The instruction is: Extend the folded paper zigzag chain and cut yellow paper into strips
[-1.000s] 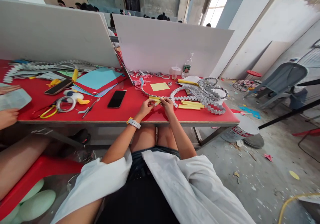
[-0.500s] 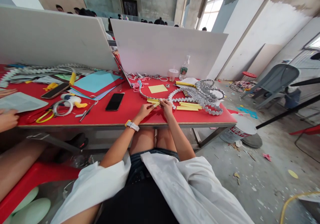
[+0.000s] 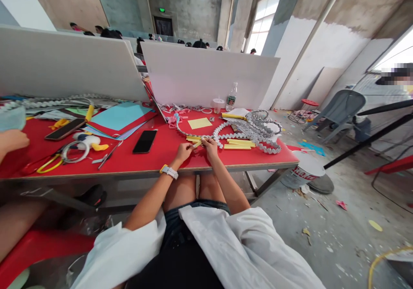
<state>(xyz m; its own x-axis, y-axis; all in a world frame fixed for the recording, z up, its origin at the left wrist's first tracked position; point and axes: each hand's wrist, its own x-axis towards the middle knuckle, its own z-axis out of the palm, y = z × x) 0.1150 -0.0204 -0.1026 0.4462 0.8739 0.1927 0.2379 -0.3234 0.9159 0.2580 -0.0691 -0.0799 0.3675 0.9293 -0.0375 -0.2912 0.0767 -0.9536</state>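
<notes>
Near the front edge of the red table point(image 3: 167, 160), my left hand point(image 3: 183, 152) pinches a narrow yellow paper strip point(image 3: 197, 144). My right hand point(image 3: 210, 147) closes on the strip's other end, close to a grey folded paper chain point(image 3: 222, 128). Just behind my fingers lie more yellow strips point(image 3: 192, 138). To the right of my right hand rests a stack of yellow paper strips point(image 3: 239, 144). A yellow paper sheet point(image 3: 200, 123) lies flat beyond my hands. How the strip meets the chain is too small to make out.
Left of my hands lie a black phone point(image 3: 145, 141), blue paper sheets point(image 3: 121, 118), a tape roll point(image 3: 75, 151) and yellow-handled scissors point(image 3: 48, 163). A plastic bottle point(image 3: 231, 97) and a cup point(image 3: 218, 105) stand behind. A co-worker's hand point(image 3: 14, 142) is at far left.
My view has tilted up and shifted a little. Both my hands stay on the yellow strip. The co-worker's hand and its pale sheet have lifted and moved left.
</notes>
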